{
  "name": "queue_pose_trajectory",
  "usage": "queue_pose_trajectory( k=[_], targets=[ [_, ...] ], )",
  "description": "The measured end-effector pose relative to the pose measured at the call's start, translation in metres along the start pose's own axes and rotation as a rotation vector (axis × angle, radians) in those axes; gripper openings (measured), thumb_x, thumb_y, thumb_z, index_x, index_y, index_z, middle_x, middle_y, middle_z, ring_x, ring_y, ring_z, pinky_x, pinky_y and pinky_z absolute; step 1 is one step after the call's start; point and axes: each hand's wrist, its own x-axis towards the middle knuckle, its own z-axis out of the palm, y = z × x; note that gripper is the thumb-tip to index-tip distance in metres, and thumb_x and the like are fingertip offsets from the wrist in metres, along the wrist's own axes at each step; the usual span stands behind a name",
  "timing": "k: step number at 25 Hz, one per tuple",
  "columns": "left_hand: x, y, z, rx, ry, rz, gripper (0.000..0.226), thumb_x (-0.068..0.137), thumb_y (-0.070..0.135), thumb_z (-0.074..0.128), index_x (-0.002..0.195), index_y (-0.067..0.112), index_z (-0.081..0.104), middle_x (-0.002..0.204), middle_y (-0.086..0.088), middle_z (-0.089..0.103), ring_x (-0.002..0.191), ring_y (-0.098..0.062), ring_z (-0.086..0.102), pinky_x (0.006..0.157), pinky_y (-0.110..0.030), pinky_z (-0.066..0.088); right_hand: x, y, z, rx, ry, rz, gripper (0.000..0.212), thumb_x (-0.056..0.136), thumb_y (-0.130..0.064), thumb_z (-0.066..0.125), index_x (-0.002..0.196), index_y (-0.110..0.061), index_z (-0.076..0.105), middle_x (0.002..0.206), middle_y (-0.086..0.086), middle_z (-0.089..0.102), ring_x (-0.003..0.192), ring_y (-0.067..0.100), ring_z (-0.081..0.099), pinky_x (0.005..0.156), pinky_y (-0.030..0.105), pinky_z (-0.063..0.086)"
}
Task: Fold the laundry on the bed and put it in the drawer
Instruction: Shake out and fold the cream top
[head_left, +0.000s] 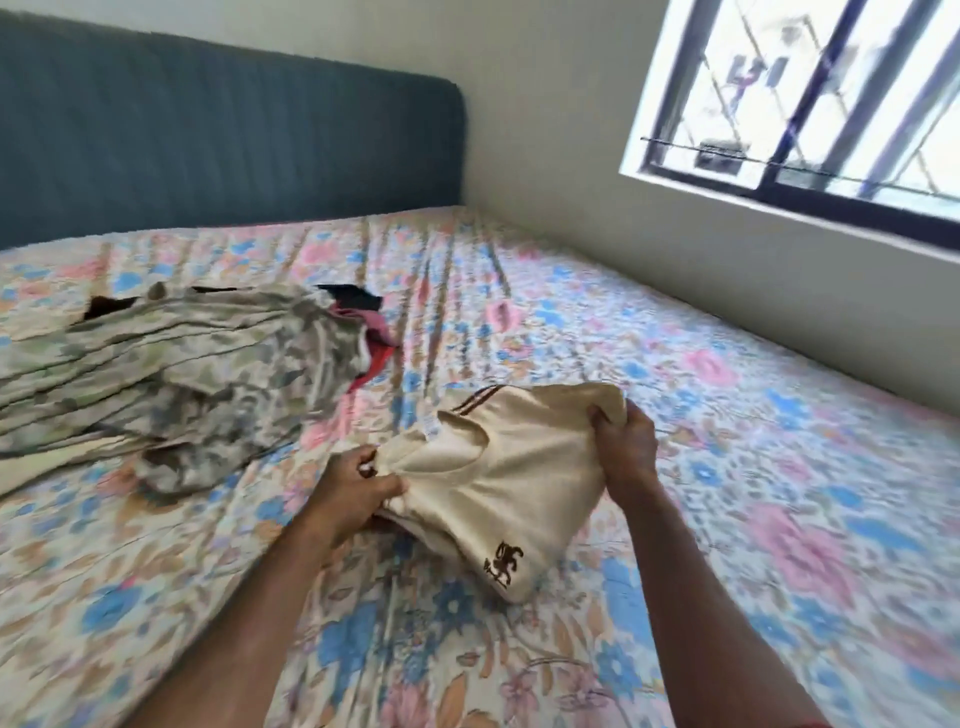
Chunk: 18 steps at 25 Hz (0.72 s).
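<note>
While both arms reach forward over the bed (727, 395), each hand has hold of the same cream garment (498, 467), a smooth, shiny piece with dark brown stripes along its far edge and a small dark brown emblem near its lower corner. The left hand (353, 491) is curled tight, thumb on top and fingers tucked under, bunching the cloth at the garment's left side. The right hand (626, 441) is likewise closed, pinching the upper right corner between thumb and bent fingers, with the knuckles turned up. Between the two hands the cloth hangs in a loose fold; its lower corner with the emblem touches or lies just above the flowered bedspread, and motion blur leaves it unclear which.

To the left, well apart from the hands, lies a heap of pale patterned laundry (171, 374) in green-grey tones, unfolded and rumpled. Bits of red and black cloth (363, 322) show at the heap's far right edge, partly under it. A blue padded headboard (228, 135) stands at the far end of the bed, and a barred window (810, 98) sits in the wall to the right.
</note>
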Motion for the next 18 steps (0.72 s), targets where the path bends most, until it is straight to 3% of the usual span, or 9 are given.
queue_pose_trajectory(
  k=[3, 4, 6, 7, 9, 13, 15, 17, 18],
  targets=[
    [0.024, 0.009, 0.044, 0.006, -0.109, -0.115, 0.044, 0.064, 0.008, 0.085, 0.104, 0.014, 0.067, 0.094, -0.009, 0.071, 0.079, -0.027, 0.067, 0.081, -0.049, 0.058, 0.016, 0.025, -0.054, -0.123, 0.104, 0.112, 0.028, 0.089, -0.031, 0.074, 0.109, -0.013, 0.070, 0.103, 0.011, 0.073, 0.098, 0.031, 0.067, 0.082, 0.039, 0.052],
    [0.030, -0.001, 0.055, 0.030, -0.124, -0.149, 0.055, 0.062, 0.007, 0.087, 0.111, 0.015, 0.064, 0.098, -0.008, 0.069, 0.083, -0.026, 0.067, 0.084, -0.046, 0.058, 0.016, 0.037, -0.065, -0.234, 0.099, 0.177, 0.034, 0.088, -0.035, 0.074, 0.113, -0.013, 0.067, 0.107, 0.015, 0.071, 0.100, 0.034, 0.065, 0.084, 0.041, 0.054],
    [0.033, -0.025, 0.068, 0.156, -0.081, -0.170, 0.075, 0.057, 0.016, 0.092, 0.124, 0.008, 0.062, 0.109, -0.009, 0.067, 0.095, -0.027, 0.067, 0.090, -0.045, 0.057, 0.008, 0.058, -0.075, -0.411, 0.035, 0.270, 0.053, 0.083, -0.044, 0.078, 0.118, -0.010, 0.057, 0.114, 0.018, 0.067, 0.103, 0.036, 0.064, 0.085, 0.043, 0.055],
    [0.030, -0.032, 0.071, 0.190, -0.034, -0.160, 0.067, 0.063, 0.018, 0.092, 0.122, 0.010, 0.061, 0.110, -0.006, 0.065, 0.098, -0.027, 0.065, 0.091, -0.045, 0.057, 0.004, 0.063, -0.074, -0.464, 0.014, 0.266, 0.060, 0.081, -0.046, 0.079, 0.121, -0.009, 0.053, 0.117, 0.019, 0.065, 0.105, 0.037, 0.063, 0.085, 0.042, 0.053],
    [0.029, -0.038, 0.069, 0.194, 0.018, -0.156, 0.043, 0.077, 0.017, 0.086, 0.110, 0.014, 0.059, 0.105, -0.004, 0.063, 0.096, -0.030, 0.067, 0.087, -0.050, 0.059, -0.003, 0.059, -0.065, -0.592, 0.034, 0.199, 0.070, 0.078, -0.048, 0.078, 0.127, -0.009, 0.046, 0.124, 0.020, 0.059, 0.110, 0.040, 0.060, 0.088, 0.046, 0.051],
    [0.027, -0.044, 0.058, 0.125, 0.036, -0.168, 0.035, 0.075, 0.015, 0.088, 0.100, 0.015, 0.063, 0.106, -0.011, 0.068, 0.088, -0.035, 0.073, 0.071, -0.055, 0.063, -0.025, 0.029, -0.047, -0.845, 0.111, -0.148, 0.062, 0.075, -0.042, 0.085, 0.121, -0.016, 0.053, 0.124, 0.014, 0.053, 0.113, 0.035, 0.053, 0.091, 0.048, 0.049],
    [0.022, -0.048, 0.059, 0.152, 0.084, -0.122, 0.034, 0.072, 0.020, 0.091, 0.094, 0.019, 0.064, 0.104, -0.010, 0.069, 0.085, -0.033, 0.074, 0.068, -0.052, 0.063, -0.043, 0.006, -0.044, -0.675, -0.187, -0.232, 0.038, 0.077, -0.037, 0.088, 0.098, -0.019, 0.062, 0.105, 0.004, 0.065, 0.093, 0.021, 0.062, 0.080, 0.037, 0.052],
    [0.019, -0.048, 0.063, 0.234, 0.133, -0.024, 0.033, 0.073, 0.024, 0.091, 0.091, 0.020, 0.063, 0.098, -0.007, 0.071, 0.079, -0.022, 0.072, 0.063, -0.039, 0.062, -0.071, -0.016, -0.041, -0.621, -0.678, -0.179, 0.036, 0.076, -0.045, 0.087, 0.083, -0.021, 0.061, 0.087, -0.002, 0.068, 0.076, 0.014, 0.061, 0.071, 0.033, 0.052],
    [0.015, -0.044, 0.066, 0.303, 0.165, 0.029, 0.033, 0.075, 0.024, 0.089, 0.091, 0.017, 0.062, 0.093, -0.005, 0.071, 0.075, -0.015, 0.068, 0.059, -0.030, 0.056, -0.087, -0.024, -0.040, -0.646, -0.863, -0.154, 0.040, 0.072, -0.050, 0.087, 0.085, -0.022, 0.061, 0.089, -0.003, 0.067, 0.076, 0.012, 0.059, 0.073, 0.033, 0.052]
  ],
)
